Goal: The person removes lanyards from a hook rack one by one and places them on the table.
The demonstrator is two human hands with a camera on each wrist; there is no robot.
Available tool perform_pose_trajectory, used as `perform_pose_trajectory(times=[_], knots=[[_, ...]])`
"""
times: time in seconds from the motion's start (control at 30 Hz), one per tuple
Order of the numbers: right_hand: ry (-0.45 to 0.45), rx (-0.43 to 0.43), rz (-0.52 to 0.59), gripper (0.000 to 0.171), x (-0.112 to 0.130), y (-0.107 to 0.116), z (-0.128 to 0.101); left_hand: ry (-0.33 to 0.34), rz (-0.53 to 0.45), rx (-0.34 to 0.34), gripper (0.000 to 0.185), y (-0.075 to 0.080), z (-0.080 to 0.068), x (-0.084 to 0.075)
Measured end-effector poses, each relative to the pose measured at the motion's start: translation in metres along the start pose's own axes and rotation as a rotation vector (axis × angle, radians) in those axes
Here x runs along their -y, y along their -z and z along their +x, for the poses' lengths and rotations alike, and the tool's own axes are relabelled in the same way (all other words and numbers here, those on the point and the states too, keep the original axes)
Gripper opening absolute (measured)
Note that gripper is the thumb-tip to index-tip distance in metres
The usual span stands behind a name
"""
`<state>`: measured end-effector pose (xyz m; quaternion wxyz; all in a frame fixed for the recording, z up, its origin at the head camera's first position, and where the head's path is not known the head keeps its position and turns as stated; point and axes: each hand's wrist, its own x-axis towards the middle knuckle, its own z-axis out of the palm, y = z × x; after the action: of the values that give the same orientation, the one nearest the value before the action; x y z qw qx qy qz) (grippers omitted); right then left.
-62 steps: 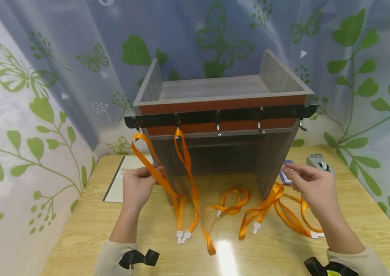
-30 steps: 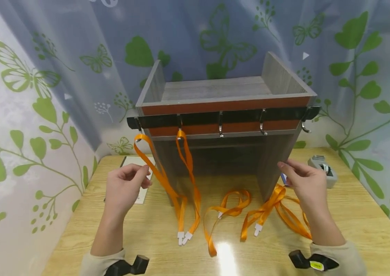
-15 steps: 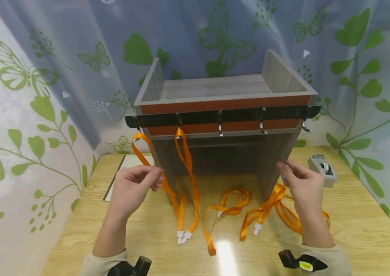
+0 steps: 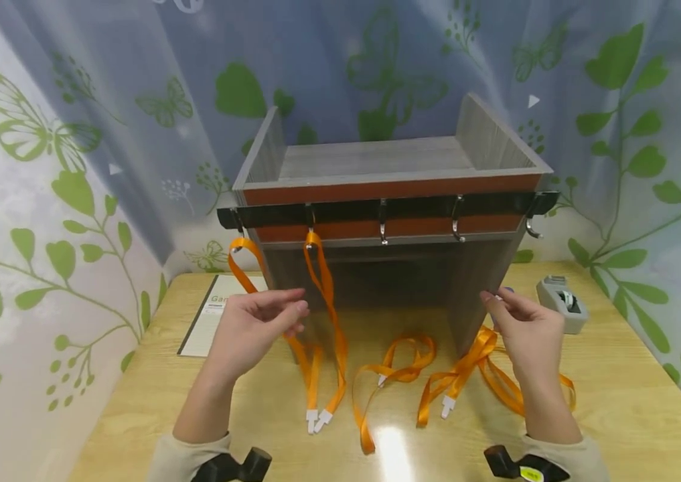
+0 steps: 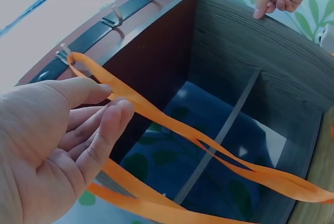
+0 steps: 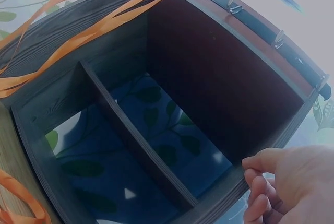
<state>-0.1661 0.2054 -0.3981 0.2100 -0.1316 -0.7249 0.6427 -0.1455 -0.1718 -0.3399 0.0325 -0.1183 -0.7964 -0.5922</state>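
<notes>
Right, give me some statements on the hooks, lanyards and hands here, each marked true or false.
1. Two orange lanyards hang from hooks on the black hook rail. True.
2. Every hook carries a lanyard. False: the three right-hand hooks are bare.
3. More lanyards lie loose on the table. True.
4. The right hand grips the tape dispenser. False: it is at the wooden cabinet edge, holding nothing.
5. The left hand is beside a hanging lanyard. True.

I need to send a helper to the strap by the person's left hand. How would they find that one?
Start at the grey wooden shelf unit on the table and follow its black hook rail to the leftmost hook. The orange ribbon lanyard hanging there is the one; its neighbour hangs from the second hook, and the others lie loose on the tabletop.
</notes>
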Motion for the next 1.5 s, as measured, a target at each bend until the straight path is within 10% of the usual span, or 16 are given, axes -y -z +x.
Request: perform_pose_trajectory(times=[1.03, 1.5], knots=[[-0.015, 0.011, 0.042, 0.034, -0.002, 0.000, -0.002, 0.133, 0.043, 0.071, 0.023, -0.045, 0.023, 0.038], [-0.010, 0.010, 0.029, 0.033, -0.001, 0.001, -0.001, 0.014, -0.008, 0.059, 0.020, -0.027, 0.008, -0.001]])
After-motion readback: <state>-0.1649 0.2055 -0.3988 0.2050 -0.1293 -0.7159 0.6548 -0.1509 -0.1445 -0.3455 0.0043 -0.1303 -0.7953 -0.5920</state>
